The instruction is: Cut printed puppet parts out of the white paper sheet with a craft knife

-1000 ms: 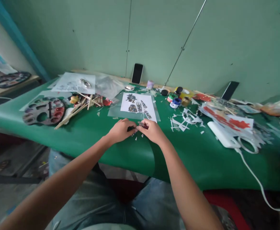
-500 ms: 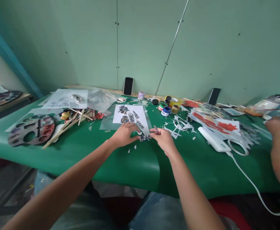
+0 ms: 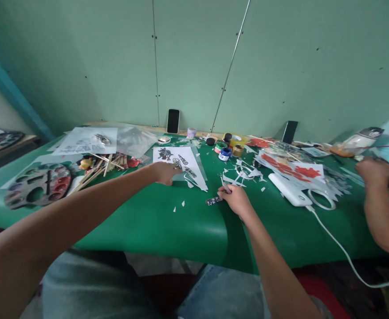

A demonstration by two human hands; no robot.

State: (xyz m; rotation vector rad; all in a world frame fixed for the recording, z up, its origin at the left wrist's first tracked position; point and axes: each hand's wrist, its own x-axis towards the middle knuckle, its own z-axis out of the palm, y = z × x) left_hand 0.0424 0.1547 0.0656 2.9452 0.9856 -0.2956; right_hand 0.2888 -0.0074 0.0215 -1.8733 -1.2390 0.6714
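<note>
My left hand [image 3: 163, 172] reaches over the left front part of a white printed sheet [image 3: 199, 175] with dark patterned shapes. Its fingers point down at the sheet and are mostly hidden behind the hand, so I cannot tell whether they grip it. My right hand [image 3: 237, 199] is closed around a slim, pale, knife-like tool [image 3: 226, 186] that points up and to the left. A small dark patterned paper strip [image 3: 214, 201] lies at its fingertips, over the green table cover [image 3: 167, 230]. Small white paper scraps [image 3: 182, 204] are scattered between the hands.
On the left are a paint palette [image 3: 36, 194], wooden sticks [image 3: 91, 173] and papers. Paint jars [image 3: 225, 153] and white cut-outs [image 3: 247, 170] sit beyond my right hand. Farther right are a white corded device [image 3: 289, 190], a red-painted sheet [image 3: 307, 173] and another person's hand [image 3: 375, 170].
My left hand has left the patterned strip and moved left and away from me onto the printed sheet. My right hand has shifted slightly right and nearer, with the strip beside it.
</note>
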